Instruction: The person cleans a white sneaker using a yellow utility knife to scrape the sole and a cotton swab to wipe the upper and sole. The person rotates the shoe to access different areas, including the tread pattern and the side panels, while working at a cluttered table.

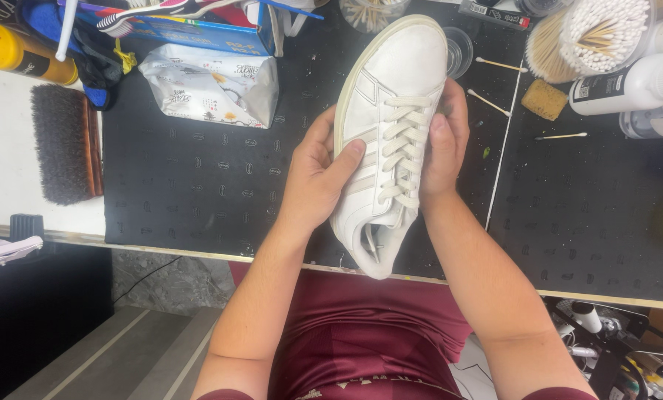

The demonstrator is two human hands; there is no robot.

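Beside a crumpled white wipes pack (211, 83), both hands (379, 167) clasp a white sneaker (392, 111).

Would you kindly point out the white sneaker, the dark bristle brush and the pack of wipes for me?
white sneaker (405, 67): head view, on the toe cap.
dark bristle brush (59, 144): head view, middle of the bristles.
pack of wipes (209, 85): head view, centre of the wrapper.
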